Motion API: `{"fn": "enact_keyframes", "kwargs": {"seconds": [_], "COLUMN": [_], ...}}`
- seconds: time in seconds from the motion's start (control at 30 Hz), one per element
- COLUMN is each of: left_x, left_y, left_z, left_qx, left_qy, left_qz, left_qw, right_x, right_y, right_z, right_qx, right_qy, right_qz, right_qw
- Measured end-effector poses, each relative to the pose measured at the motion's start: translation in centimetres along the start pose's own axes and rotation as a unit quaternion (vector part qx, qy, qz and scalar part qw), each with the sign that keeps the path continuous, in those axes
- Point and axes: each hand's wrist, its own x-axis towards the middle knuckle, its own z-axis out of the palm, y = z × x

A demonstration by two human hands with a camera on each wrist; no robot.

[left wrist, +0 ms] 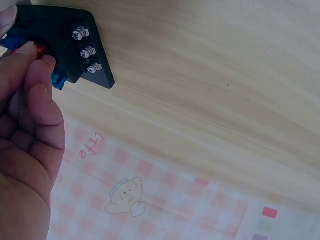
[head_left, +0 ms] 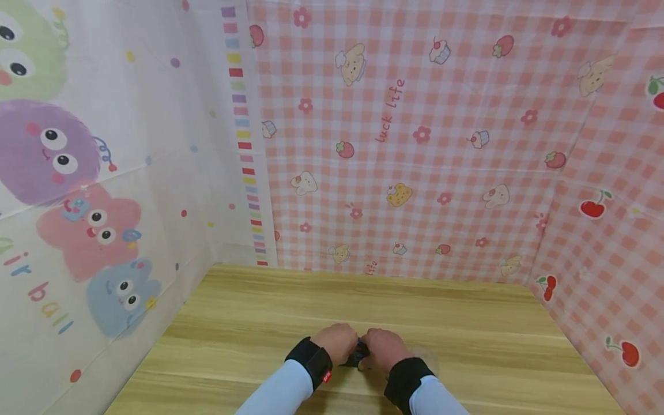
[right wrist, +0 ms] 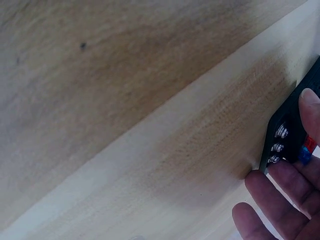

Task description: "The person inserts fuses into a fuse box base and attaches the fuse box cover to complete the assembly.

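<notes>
A black plate with a raised block (left wrist: 102, 75) lies between both hands, small in the head view. Along one side of it runs a row of three silver screws (left wrist: 87, 51). A red piece (left wrist: 41, 49) and blue pieces (left wrist: 59, 81) sit at the raised block. My left hand (head_left: 337, 344) pinches the red piece between thumb and fingertips, which hide most of it. The right hand (head_left: 386, 350) grips the black plate, its thumb (right wrist: 311, 107) on top and a finger at the edge. Two of its other fingers show below the plate in the right wrist view.
The wood-grain table (head_left: 259, 323) reaches back to a pink checked cloth (head_left: 394, 219). Printed cloths also hang at the left (head_left: 197, 173) and right. Beside the right wrist lies a faint, see-through thing (head_left: 427, 358), too unclear to name.
</notes>
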Motion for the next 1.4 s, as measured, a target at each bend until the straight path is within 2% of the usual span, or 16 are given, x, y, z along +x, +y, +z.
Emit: {"fn": "enact_keyframes", "kwargs": {"seconds": [0.33, 0.67, 0.97, 1.17, 1.4], "left_x": [-0.3, 0.1, 0.0, -0.1, -0.3], "left_y": [-0.3, -0.1, 0.5, 0.6, 0.3], "left_z": [-0.2, 0.2, -0.4, -0.4, 0.0], "left_qx": [-0.026, 0.021, 0.055, 0.053, 0.046], "left_qy": [0.005, 0.018, -0.002, -0.014, -0.004], "left_qz": [0.011, 0.011, -0.003, 0.001, 0.011], "left_qw": [0.9996, 0.9996, 0.9985, 0.9985, 0.9989], "right_x": [0.2, 0.1, 0.2, 0.1, 0.1], "right_y": [0.2, 0.1, -0.1, -0.1, -0.2], "right_z": [0.2, 0.1, 0.2, 0.3, 0.1], "right_qx": [-0.009, -0.007, -0.009, -0.005, -0.004], "right_qy": [0.011, 0.012, 0.008, 0.005, 0.009], "right_qz": [-0.011, -0.010, -0.002, -0.006, -0.006], "right_qw": [1.000, 1.000, 1.000, 1.000, 1.000]}}
